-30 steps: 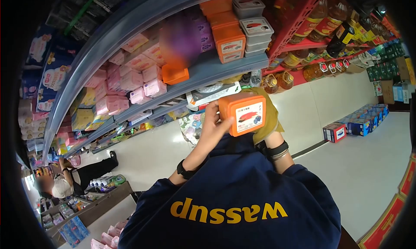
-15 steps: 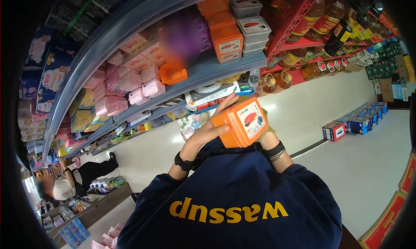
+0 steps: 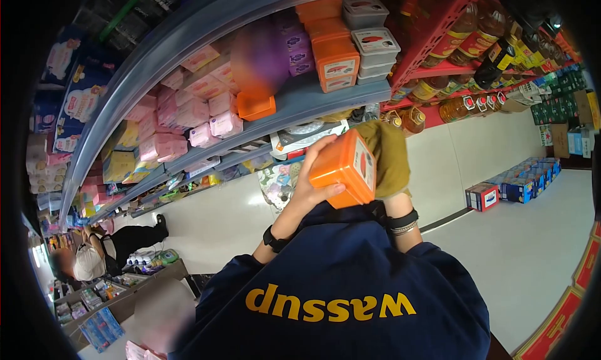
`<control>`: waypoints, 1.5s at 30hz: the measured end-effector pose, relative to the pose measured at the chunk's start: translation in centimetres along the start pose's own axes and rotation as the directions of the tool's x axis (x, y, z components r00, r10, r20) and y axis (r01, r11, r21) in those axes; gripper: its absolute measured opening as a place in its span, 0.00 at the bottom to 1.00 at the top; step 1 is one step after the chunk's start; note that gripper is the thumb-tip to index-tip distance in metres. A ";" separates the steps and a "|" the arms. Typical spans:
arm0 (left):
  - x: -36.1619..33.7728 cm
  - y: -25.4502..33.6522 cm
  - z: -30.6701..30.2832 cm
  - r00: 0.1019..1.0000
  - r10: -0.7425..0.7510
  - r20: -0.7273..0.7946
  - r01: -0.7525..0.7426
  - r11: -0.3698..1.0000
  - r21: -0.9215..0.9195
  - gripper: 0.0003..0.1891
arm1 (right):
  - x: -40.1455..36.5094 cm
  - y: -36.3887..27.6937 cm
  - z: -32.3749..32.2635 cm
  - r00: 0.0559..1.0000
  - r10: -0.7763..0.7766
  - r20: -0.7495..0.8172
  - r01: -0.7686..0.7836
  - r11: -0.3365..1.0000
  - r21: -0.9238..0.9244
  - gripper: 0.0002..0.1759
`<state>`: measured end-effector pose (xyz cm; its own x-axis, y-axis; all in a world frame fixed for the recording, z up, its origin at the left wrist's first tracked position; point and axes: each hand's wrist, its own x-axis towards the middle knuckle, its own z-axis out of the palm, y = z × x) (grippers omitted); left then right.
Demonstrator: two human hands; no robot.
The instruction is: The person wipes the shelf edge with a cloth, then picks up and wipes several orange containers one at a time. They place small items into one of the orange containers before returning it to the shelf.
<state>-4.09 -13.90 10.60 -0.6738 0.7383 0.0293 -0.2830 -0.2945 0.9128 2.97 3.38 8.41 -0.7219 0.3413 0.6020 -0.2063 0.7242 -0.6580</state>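
Note:
My left hand [image 3: 310, 180] grips an orange plastic box [image 3: 341, 172], its thumb on the near side and its fingers around the far side. The box is tilted, and its lid with a picture label faces right. An olive-green cloth [image 3: 393, 156] covers my right hand, just right of the box and close against the lid. The fingers under the cloth are hidden; only the wrist with a black band and bracelets shows.
A grey shelf [image 3: 313, 103] holds pink packs [image 3: 225, 123], orange boxes [image 3: 337, 59] and clear-lidded tubs [image 3: 375, 41]. Red shelving [image 3: 432, 69] with oil bottles stands at the right. Blue cartons [image 3: 516, 188] sit on the floor. Another person [image 3: 91, 260] is at the far left.
The orange box has turned so its lid faces more to the right. My right hand, earlier mostly behind the box, has moved up and right with the cloth, which now shows largely.

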 end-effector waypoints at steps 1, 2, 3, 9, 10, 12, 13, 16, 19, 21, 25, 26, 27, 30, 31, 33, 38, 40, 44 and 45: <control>0.1 0.1 0.0 0.999 -0.003 -0.055 0.002 1.000 -0.024 0.44 | 0.6 0.0 -0.8 0.996 0.009 0.091 0.003 0.992 -0.129 0.30; 0.2 0.1 -0.4 0.998 0.004 -0.061 -0.005 1.000 -0.024 0.44 | 1.7 -0.4 -1.4 0.983 0.028 0.179 0.019 0.966 -0.256 0.30; 0.2 -0.1 -1.0 0.997 0.020 -0.072 -0.011 0.991 0.133 0.43 | 3.0 -0.7 -1.8 0.983 0.019 0.184 0.028 0.967 -0.251 0.30; 0.0 0.1 1.4 0.969 0.249 0.013 -0.196 0.732 0.653 0.40 | 2.2 -4.4 0.4 0.936 0.246 0.251 -0.337 0.828 0.448 0.19; -0.1 0.3 1.6 0.966 0.255 0.050 -0.220 0.702 0.678 0.40 | 2.3 -4.0 0.3 0.938 0.237 0.254 -0.332 0.827 0.454 0.19; -0.2 0.6 2.0 0.963 0.260 0.074 -0.235 0.671 0.703 0.40 | 2.1 -3.0 0.3 0.912 0.272 0.307 -0.396 0.781 0.484 0.18; -0.2 0.8 2.2 0.959 0.261 0.106 -0.257 0.657 0.709 0.41 | 1.8 -2.6 1.4 0.850 0.427 0.309 -0.496 0.454 0.740 0.14; 0.0 0.8 2.2 0.952 0.269 0.147 -0.292 0.646 0.705 0.41 | 1.5 -1.0 1.8 0.834 0.415 0.364 -0.474 0.199 0.858 0.10; 0.3 1.0 1.6 0.959 0.224 0.174 -0.282 0.692 0.664 0.42 | 1.2 1.0 1.9 0.858 0.348 0.377 -0.510 0.655 0.558 0.11; 0.4 0.5 0.0 0.989 -0.030 0.145 0.004 0.985 0.173 0.38 | 0.7 1.8 1.9 0.882 0.296 0.366 -0.446 0.775 0.448 0.13; -0.5 0.3 -1.9 0.988 -0.155 0.019 0.143 0.850 -0.507 0.34 | 3.0 -1.3 0.0 0.972 -0.021 0.233 -0.002 0.995 0.098 0.17; -0.9 0.9 -2.2 0.980 -0.184 -0.071 0.120 0.841 -0.528 0.34 | 3.2 -1.9 -0.1 0.981 -0.033 0.192 0.038 0.999 -0.018 0.17; -1.1 0.3 -3.2 0.972 -0.214 -0.093 0.112 0.778 -0.618 0.34 | 3.3 -1.5 0.2 0.969 -0.019 0.248 0.035 0.998 -0.060 0.18; -0.7 0.9 -4.1 0.949 -0.224 -0.220 0.066 0.827 -0.558 0.34 | 3.5 -2.2 0.6 0.980 0.028 0.198 -0.015 0.998 -0.066 0.19; -0.6 1.0 -4.2 0.951 -0.223 -0.212 0.067 0.823 -0.564 0.34 | 4.3 -2.1 0.5 0.960 -0.076 0.269 0.105 0.990 -0.094 0.19; -0.3 1.1 -4.3 0.977 -0.159 -0.139 0.079 0.885 -0.459 0.35 | 4.7 -3.1 0.4 0.944 -0.062 0.324 0.099 0.990 -0.099 0.19; 0.3 1.0 -3.0 0.988 -0.003 -0.158 -0.030 0.978 -0.208 0.39 | 2.5 -3.3 2.7 0.945 -0.048 0.324 0.020 0.996 0.089 0.33; 0.3 1.2 -2.7 0.987 0.122 -0.107 -0.104 0.982 0.157 0.39 | 2.4 -3.6 1.9 0.958 -0.116 0.262 0.082 0.987 0.138 0.36; 0.3 2.3 -1.6 0.937 0.328 0.123 -0.323 0.673 0.665 0.40 | 3.1 -3.4 2.5 0.940 0.011 0.341 -0.133 0.932 0.337 0.30; 0.2 2.2 -0.9 0.933 0.334 0.133 -0.335 0.673 0.659 0.40 | 3.4 -3.2 2.5 0.870 0.227 0.438 -0.423 0.799 0.427 0.29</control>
<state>-5.44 -14.99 12.20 -0.6327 0.6712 0.3862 0.4849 -0.0455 0.8734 -0.50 0.73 11.40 -0.9640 0.1990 0.1765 -0.1414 0.1787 -0.9737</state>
